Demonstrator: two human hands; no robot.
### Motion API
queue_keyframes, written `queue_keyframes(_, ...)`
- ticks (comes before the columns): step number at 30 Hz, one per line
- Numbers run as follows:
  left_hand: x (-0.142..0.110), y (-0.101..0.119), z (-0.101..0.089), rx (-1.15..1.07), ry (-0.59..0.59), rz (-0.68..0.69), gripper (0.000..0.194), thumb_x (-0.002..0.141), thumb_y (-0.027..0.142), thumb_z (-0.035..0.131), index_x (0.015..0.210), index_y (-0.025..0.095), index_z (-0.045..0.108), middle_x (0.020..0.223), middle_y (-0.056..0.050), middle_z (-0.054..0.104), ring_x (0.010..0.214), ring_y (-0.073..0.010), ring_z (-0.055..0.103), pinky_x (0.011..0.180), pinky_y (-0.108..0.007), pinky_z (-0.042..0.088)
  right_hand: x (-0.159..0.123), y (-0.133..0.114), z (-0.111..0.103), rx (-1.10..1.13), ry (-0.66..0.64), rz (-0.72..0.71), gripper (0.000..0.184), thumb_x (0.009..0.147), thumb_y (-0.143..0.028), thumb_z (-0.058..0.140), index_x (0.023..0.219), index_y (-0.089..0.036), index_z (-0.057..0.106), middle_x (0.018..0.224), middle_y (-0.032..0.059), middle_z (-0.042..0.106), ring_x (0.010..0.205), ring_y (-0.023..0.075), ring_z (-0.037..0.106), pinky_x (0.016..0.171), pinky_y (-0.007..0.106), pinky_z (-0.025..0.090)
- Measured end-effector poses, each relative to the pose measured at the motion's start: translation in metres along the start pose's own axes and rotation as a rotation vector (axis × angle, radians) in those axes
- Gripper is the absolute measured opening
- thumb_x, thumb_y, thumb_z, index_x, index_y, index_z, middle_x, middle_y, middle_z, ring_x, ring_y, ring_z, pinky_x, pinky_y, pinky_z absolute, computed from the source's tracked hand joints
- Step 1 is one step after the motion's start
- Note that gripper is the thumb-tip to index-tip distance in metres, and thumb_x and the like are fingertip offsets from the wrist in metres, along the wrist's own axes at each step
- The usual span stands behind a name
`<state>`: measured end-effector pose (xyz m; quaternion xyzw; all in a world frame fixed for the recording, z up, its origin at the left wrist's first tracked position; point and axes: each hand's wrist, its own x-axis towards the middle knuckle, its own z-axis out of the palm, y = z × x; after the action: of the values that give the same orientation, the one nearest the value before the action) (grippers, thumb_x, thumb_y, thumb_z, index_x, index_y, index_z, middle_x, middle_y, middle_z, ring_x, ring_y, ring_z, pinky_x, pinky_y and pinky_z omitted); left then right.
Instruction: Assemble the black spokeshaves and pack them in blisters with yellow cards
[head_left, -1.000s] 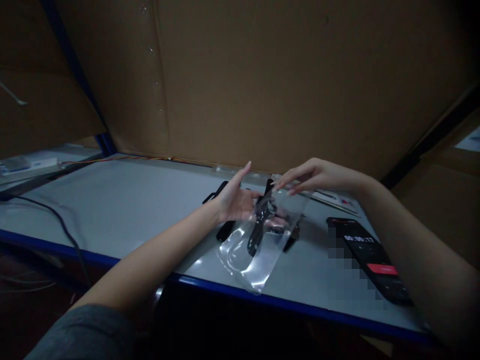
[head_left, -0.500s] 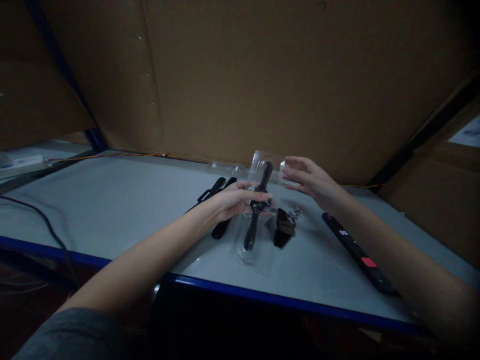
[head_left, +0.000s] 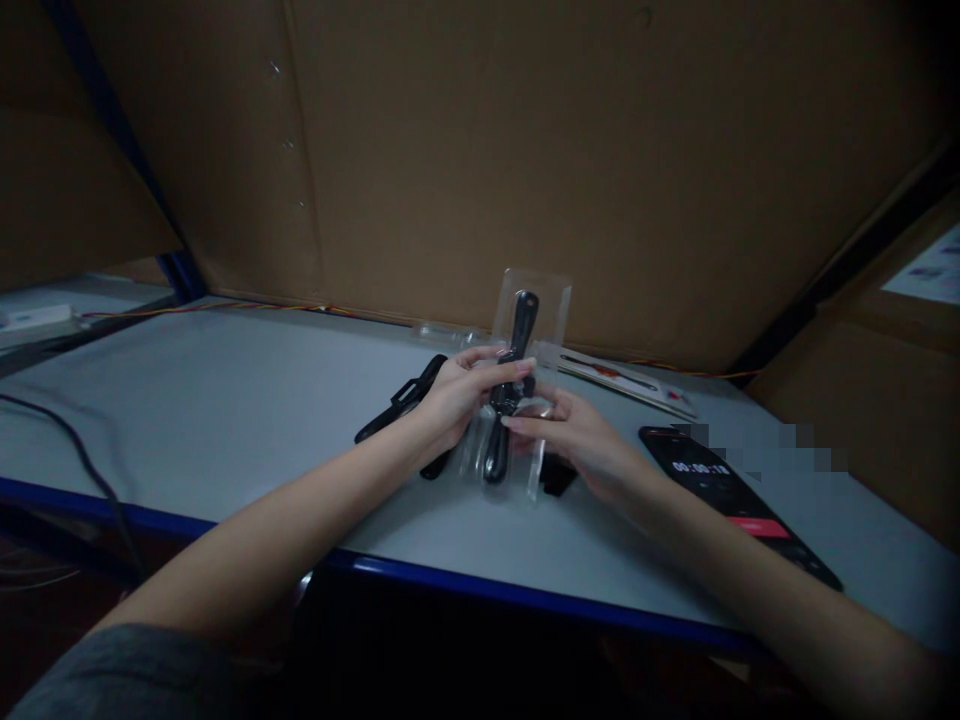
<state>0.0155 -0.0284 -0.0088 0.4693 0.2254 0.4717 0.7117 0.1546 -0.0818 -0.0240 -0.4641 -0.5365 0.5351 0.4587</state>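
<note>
Right hand (head_left: 576, 425) has moved since the earlier frame: found then beyond and to the right of the black tool (head_left: 523, 322), it now bears on the tool's lower half. Tool sits in a clear plastic pack (head_left: 555, 310), held up between both hands over the grey bench (head_left: 225, 400), directly ahead of the person. Long axis runs near end to far end, the far end raised and leaning slightly right. Left hand (head_left: 459, 395) crosses the middle from the left, thumb in front, fingers behind, pinching pack and tool. Right hand comes in from the lower right, thumb just below the middle, pinching likewise; its fingertips are partly hidden. Neither hand is nearer; both are in contact.

Black pieces (head_left: 409, 393) lie beside the left wrist; another dark piece (head_left: 556, 474) lies under the right hand.

Markings: phone (head_left: 709, 490) reads 00:00:18, last digit soft; wording on its red bar (head_left: 757, 527) illegible. Printed card (head_left: 622, 379) and wall sheet (head_left: 934, 270) cannot be read. No brand legible.
</note>
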Motion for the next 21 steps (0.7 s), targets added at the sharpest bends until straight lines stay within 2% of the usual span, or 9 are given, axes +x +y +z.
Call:
queue_keyframes(4, -0.001, 0.004, 0.004, 0.056, -0.086, 0.106, 0.036, 0.065, 0.024, 0.075, 0.096, 0.015, 0.060, 0.088, -0.002, 0.065, 0.081, -0.0118, 0.061, 0.082, -0.028, 0.042, -0.006, -0.011, 0.002, -0.127, 0.157, -0.206, 0.031, 0.061, -0.028, 0.074, 0.087, -0.019, 0.059, 0.073, 0.0002, 0.063, 0.061, 0.0145, 0.060, 0.058, 0.029, 0.049)
queue_keyframes(7, 0.000, 0.007, 0.004, 0.144, -0.033, 0.147, 0.042, 0.068, 0.033, 0.073, 0.104, 0.018, 0.057, 0.100, -0.005, 0.063, 0.095, -0.0158, 0.058, 0.087, -0.030, 0.039, -0.010, -0.025, -0.003, -0.347, 0.236, -0.344, 0.024, 0.066, -0.027, 0.069, 0.087, -0.019, 0.060, 0.062, -0.0019, 0.057, 0.054, 0.0133, 0.054, 0.053, 0.027, 0.044)
queue_keyframes(10, 0.000, 0.007, 0.006, 0.121, 0.033, 0.104, 0.047, 0.070, 0.043, 0.069, 0.108, 0.020, 0.054, 0.107, -0.007, 0.061, 0.101, -0.0199, 0.057, 0.088, -0.036, 0.040, -0.010, -0.037, -0.010, -0.754, 0.354, -0.455, 0.018, 0.072, -0.025, 0.061, 0.089, -0.018, 0.061, 0.060, -0.0009, 0.056, 0.054, 0.0146, 0.053, 0.051, 0.027, 0.038)
queue_keyframes(12, -0.002, 0.007, 0.009, 0.048, -0.044, 0.052, 0.040, 0.073, 0.048, 0.063, 0.100, 0.019, 0.056, 0.101, -0.007, 0.062, 0.095, -0.0199, 0.058, 0.086, -0.038, 0.043, -0.010, -0.040, -0.010, -1.113, 0.406, -0.490, 0.016, 0.074, -0.020, 0.055, 0.089, -0.018, 0.061, 0.064, 0.0019, 0.059, 0.058, 0.0171, 0.055, 0.053, 0.028, 0.035)
queue_keyframes(14, -0.004, 0.006, 0.012, 0.009, -0.132, 0.003, 0.035, 0.074, 0.047, 0.062, 0.091, 0.017, 0.059, 0.090, -0.005, 0.063, 0.087, -0.0181, 0.059, 0.084, -0.037, 0.045, -0.011, -0.038, -0.006, -1.395, 0.378, -0.482, 0.021, 0.075, -0.015, 0.049, 0.092, -0.016, 0.061, 0.072, 0.0059, 0.063, 0.065, 0.0200, 0.058, 0.056, 0.029, 0.034)
queue_keyframes(16, -0.005, 0.005, 0.013, 0.033, -0.133, -0.026, 0.028, 0.073, 0.040, 0.066, 0.084, 0.015, 0.060, 0.080, -0.004, 0.062, 0.080, -0.0154, 0.059, 0.080, -0.034, 0.047, -0.011, -0.033, 0.002, -1.537, 0.327, -0.455, 0.026, 0.076, -0.011, 0.044, 0.096, -0.014, 0.060, 0.082, 0.0102, 0.066, 0.072, 0.0222, 0.059, 0.058, 0.030, 0.034)
queue_keyframes(19, -0.003, 0.000, 0.008, 0.099, -0.065, -0.108, 0.017, 0.073, 0.029, 0.066, 0.076, 0.013, 0.059, 0.070, -0.003, 0.060, 0.068, -0.0127, 0.057, 0.072, -0.030, 0.048, -0.010, -0.029, 0.010, -1.531, 0.238, -0.438, 0.021, 0.078, -0.017, 0.046, 0.092, -0.013, 0.062, 0.084, 0.0110, 0.066, 0.075, 0.0224, 0.059, 0.058, 0.030, 0.035)
queue_keyframes(21, 0.000, -0.004, 0.002, 0.121, 0.004, -0.181, 0.007, 0.074, 0.019, 0.061, 0.075, 0.012, 0.059, 0.069, -0.003, 0.060, 0.064, -0.0120, 0.057, 0.068, -0.029, 0.048, -0.005, -0.032, 0.006, -1.381, 0.098, -0.430, 0.021, 0.081, -0.030, 0.049, 0.084, -0.016, 0.063, 0.076, 0.0071, 0.065, 0.070, 0.0198, 0.058, 0.057, 0.028, 0.036)
